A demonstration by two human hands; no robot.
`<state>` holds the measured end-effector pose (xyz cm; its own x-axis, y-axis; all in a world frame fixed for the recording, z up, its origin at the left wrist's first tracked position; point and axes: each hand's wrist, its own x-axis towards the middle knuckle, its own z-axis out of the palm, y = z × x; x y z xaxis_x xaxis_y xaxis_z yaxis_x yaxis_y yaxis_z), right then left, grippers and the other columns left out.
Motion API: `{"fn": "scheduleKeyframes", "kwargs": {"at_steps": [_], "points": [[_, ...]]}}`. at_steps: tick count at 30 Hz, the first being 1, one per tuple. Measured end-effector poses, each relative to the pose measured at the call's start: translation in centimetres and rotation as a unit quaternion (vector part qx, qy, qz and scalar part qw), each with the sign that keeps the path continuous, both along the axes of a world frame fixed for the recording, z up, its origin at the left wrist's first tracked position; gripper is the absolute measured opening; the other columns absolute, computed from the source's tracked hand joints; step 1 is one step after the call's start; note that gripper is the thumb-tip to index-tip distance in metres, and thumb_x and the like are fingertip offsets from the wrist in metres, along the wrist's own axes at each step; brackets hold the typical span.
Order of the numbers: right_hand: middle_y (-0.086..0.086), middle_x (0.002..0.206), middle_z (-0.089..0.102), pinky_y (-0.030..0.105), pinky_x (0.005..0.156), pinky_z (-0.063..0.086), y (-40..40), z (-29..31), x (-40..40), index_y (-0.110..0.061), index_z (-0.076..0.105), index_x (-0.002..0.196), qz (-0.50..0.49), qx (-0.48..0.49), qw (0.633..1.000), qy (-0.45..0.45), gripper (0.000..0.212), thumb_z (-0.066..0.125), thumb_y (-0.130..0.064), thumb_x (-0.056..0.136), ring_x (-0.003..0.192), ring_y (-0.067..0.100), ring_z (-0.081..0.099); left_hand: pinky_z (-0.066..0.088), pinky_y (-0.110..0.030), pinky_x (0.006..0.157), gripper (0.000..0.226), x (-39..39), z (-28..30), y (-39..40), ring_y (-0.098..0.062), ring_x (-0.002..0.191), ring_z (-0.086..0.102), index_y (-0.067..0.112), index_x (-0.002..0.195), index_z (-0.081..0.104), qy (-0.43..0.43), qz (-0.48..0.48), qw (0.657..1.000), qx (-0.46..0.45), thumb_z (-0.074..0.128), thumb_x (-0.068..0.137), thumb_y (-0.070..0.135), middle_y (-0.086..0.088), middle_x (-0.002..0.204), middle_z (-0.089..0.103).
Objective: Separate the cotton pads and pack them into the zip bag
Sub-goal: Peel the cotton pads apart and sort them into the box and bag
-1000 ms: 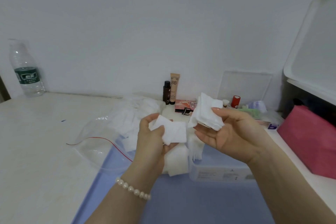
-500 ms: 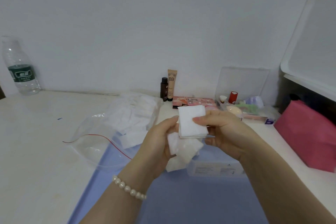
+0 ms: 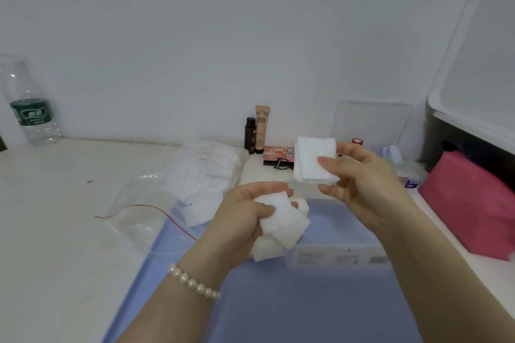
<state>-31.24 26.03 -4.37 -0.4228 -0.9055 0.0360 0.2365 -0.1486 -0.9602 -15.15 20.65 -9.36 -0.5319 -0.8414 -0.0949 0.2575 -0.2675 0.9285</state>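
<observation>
My right hand (image 3: pixel 359 178) pinches a thick stack of white square cotton pads (image 3: pixel 313 160), held upright above the table. My left hand (image 3: pixel 245 220) grips a few separated cotton pads (image 3: pixel 281 220), thumb on top, lower and to the left of the stack. More loose pads (image 3: pixel 267 252) lie under my left hand. The clear zip bag (image 3: pixel 156 203) with a red seal line lies open on the table to the left, with several white pads (image 3: pixel 206 175) inside its far end.
A blue mat (image 3: pixel 306 309) covers the table front, with a clear plastic box (image 3: pixel 340 256) on it. At the back stand a BB cream tube (image 3: pixel 262 128), a dark bottle (image 3: pixel 250 135) and a pink palette (image 3: pixel 277 154). A water bottle (image 3: pixel 28 108) is far left, a pink pouch (image 3: pixel 471 200) right.
The hands met half a second ago, then drew apart. My left hand has come away lower with separated pads, while my right hand lifted the stack up and right.
</observation>
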Motion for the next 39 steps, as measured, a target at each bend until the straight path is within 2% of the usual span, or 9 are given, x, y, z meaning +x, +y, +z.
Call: {"fn": "scheduleKeyframes", "kwargs": {"at_steps": [3, 6, 14, 22, 25, 27, 32, 36, 39], "points": [[0.006, 0.079, 0.07, 0.023, 0.045, 0.052, 0.4, 0.3, 0.0, -0.007, 0.061, 0.1, 0.092, 0.031, 0.995, 0.018, 0.04, 0.069, -0.005, 0.061, 0.063, 0.017, 0.068, 0.057, -0.04, 0.078, 0.053, 0.1, -0.1, -0.1, -0.031, 0.095, 0.068, 0.014, 0.119, 0.057, 0.036, -0.023, 0.999, 0.004, 0.038, 0.087, -0.023, -0.021, 0.11, 0.067], [0.009, 0.077, 0.071, 0.024, 0.045, 0.054, 0.2, -0.2, 0.9, -0.007, 0.062, 0.099, 0.129, 0.068, 0.988, 0.054, 0.036, 0.07, -0.003, 0.064, 0.062, 0.019, 0.067, 0.054, -0.043, 0.084, 0.055, -0.1, -0.2, -0.3, -0.033, 0.1, 0.066, 0.013, 0.129, 0.05, 0.075, -0.034, 0.997, 0.009, 0.041, 0.086, -0.021, -0.021, 0.111, 0.067], [0.012, 0.082, 0.067, 0.025, 0.046, 0.055, -0.4, -1.3, 2.1, -0.004, 0.06, 0.1, 0.078, 0.11, 0.985, 0.104, 0.028, 0.071, 0.002, 0.075, 0.06, 0.019, 0.068, 0.051, -0.042, 0.09, 0.035, -0.2, -0.1, -0.5, -0.039, 0.114, 0.057, -0.004, 0.125, 0.053, 0.15, -0.088, 0.983, 0.064, 0.038, 0.093, -0.003, -0.026, 0.118, 0.062], [0.011, 0.07, 0.063, 0.021, 0.042, 0.047, -0.4, -1.4, 2.4, -0.01, 0.062, 0.09, 0.066, 0.113, 0.971, 0.2, 0.025, 0.075, 0.001, 0.072, 0.051, 0.01, 0.061, 0.05, -0.045, 0.091, 0.051, -0.1, 0.0, -0.6, -0.04, 0.122, 0.051, -0.008, 0.131, 0.044, 0.164, -0.082, 0.977, 0.107, 0.05, 0.083, 0.007, -0.027, 0.123, 0.059], [0.009, 0.067, 0.062, 0.02, 0.041, 0.045, -0.4, -1.4, 2.6, -0.011, 0.062, 0.087, 0.051, 0.109, 0.96, 0.253, 0.024, 0.076, 0.0, 0.071, 0.047, 0.007, 0.058, 0.05, -0.049, 0.092, 0.047, -0.2, 0.1, -0.7, -0.038, 0.115, 0.058, -0.006, 0.127, 0.046, 0.17, -0.068, 0.971, 0.153, 0.039, 0.097, 0.03, -0.026, 0.12, 0.061], [0.007, 0.066, 0.063, 0.02, 0.041, 0.046, -0.3, -1.5, 2.8, -0.012, 0.063, 0.085, 0.041, 0.103, 0.95, 0.291, 0.022, 0.077, -0.001, 0.071, 0.048, 0.008, 0.058, 0.048, -0.051, 0.093, 0.061, -0.2, 0.3, -0.6, -0.036, 0.109, 0.062, -0.003, 0.123, 0.047, 0.172, -0.065, 0.971, 0.154, 0.042, 0.088, 0.047, -0.026, 0.117, 0.063], [0.004, 0.071, 0.062, 0.02, 0.055, 0.048, -0.3, -1.6, 2.8, -0.015, 0.065, 0.083, 0.037, 0.052, 0.947, 0.315, 0.016, 0.077, -0.01, 0.073, 0.057, 0.006, 0.057, 0.058, -0.038, 0.078, 0.04, 0.0, 0.1, -0.3, -0.03, 0.095, 0.068, -0.007, 0.125, 0.05, 0.161, -0.055, 0.982, 0.082, 0.051, 0.086, 0.003, -0.024, 0.114, 0.065], [0.004, 0.086, 0.068, 0.025, 0.071, 0.051, -0.3, -1.0, 1.1, -0.014, 0.064, 0.091, 0.059, 0.088, 0.953, 0.283, 0.007, 0.062, -0.02, 0.087, 0.079, 0.013, 0.062, 0.059, -0.035, 0.067, 0.027, 0.4, 0.4, -0.8, -0.028, 0.09, 0.07, -0.003, 0.117, 0.055, 0.208, -0.031, 0.973, 0.095, 0.043, 0.093, 0.002, -0.019, 0.113, 0.067], [0.011, 0.087, 0.071, 0.027, 0.068, 0.056, 0.1, -1.0, 0.7, -0.008, 0.065, 0.1, 0.174, 0.143, 0.944, 0.24, 0.015, 0.062, -0.012, 0.086, 0.074, 0.017, 0.066, 0.059, -0.034, 0.068, 0.027, 0.5, 0.8, -0.7, -0.026, 0.087, 0.07, -0.002, 0.116, 0.057, 0.206, -0.031, 0.975, 0.077, 0.042, 0.094, 0.004, -0.017, 0.107, 0.07]]}}
